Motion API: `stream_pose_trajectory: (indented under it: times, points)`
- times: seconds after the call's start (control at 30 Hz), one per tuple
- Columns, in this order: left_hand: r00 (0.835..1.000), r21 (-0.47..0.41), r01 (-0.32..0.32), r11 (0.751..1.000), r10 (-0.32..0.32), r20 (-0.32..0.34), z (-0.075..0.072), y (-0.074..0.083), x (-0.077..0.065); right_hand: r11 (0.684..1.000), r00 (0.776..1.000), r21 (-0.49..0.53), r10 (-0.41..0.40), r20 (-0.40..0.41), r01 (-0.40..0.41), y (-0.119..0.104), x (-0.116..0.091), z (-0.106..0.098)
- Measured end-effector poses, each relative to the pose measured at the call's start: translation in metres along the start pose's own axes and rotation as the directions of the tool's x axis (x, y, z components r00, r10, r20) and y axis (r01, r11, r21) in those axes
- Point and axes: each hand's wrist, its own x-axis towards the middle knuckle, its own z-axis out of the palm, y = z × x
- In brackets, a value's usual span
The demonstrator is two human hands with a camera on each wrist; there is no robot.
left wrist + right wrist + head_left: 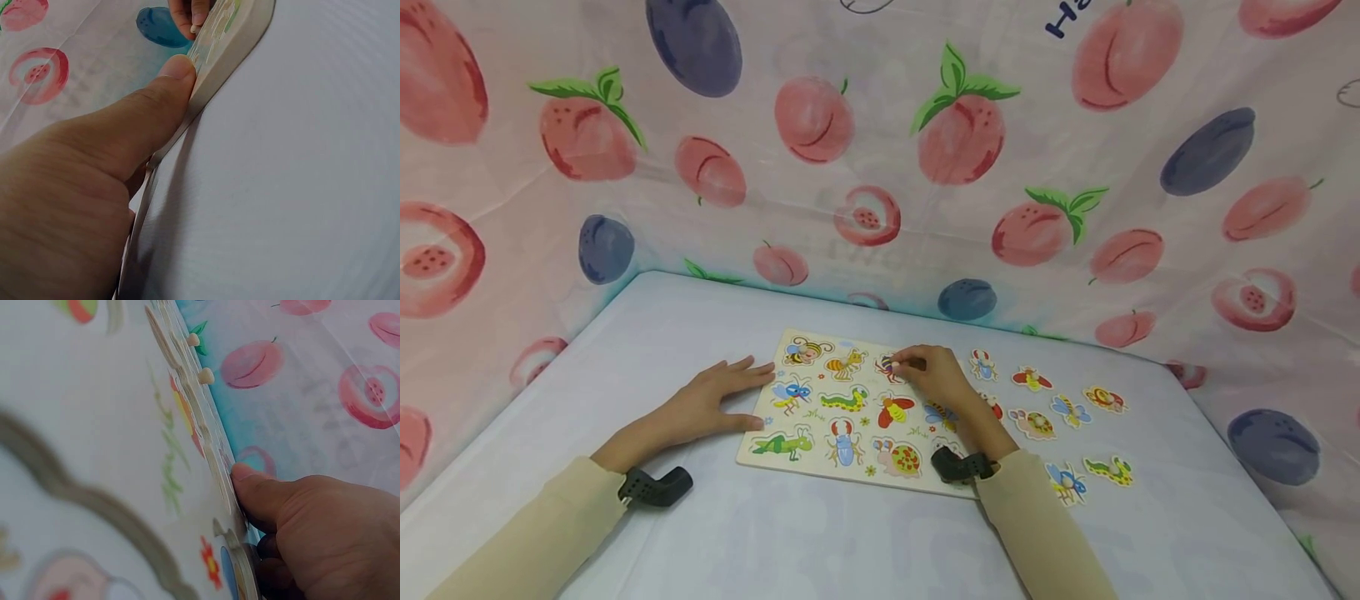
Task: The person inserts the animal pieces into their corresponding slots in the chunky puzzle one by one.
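Pinching a pale knob between thumb and fingers, a person's right hand (940, 377) holds the spider piece (886, 369) at its place in the top row of a wooden insect puzzle board (820, 458), which lies on a white-covered desk (737, 533). The left hand (703, 404) is spread with fingers extended, thumb and fingertips touching the board's left edge; the left wrist view shows the thumb against its rim. Insect pictures fill the board in rows, among them a bee (805, 351) in the upper left corner and a grasshopper (782, 445) at lower left. Two pale knobs (205, 375) stand up from the board in the right wrist view. Loose pieces lie to the board's right: a stag beetle piece (982, 365), a red-winged insect piece (1032, 379), a snail piece (1032, 424), a blue-winged insect piece (1070, 411), a caterpillar piece (1108, 470) and, beside the right forearm, a blue mosquito-like piece (1065, 482). Behind hangs a pink cloth (820, 50) printed with peaches and dark plums.
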Motion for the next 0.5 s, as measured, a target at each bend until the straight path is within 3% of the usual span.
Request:
stream_pose_trajectory:
  times: [0.5]
  points:
    - [1.0, 0.004, 0.004, 1.0, -0.004, 0.011, -0.0013, 0.0012, 0.0008, 0.999, 0.998, 0.035, -0.031, 0.051, 0.029, -0.0003, 0.0012, -0.0086]
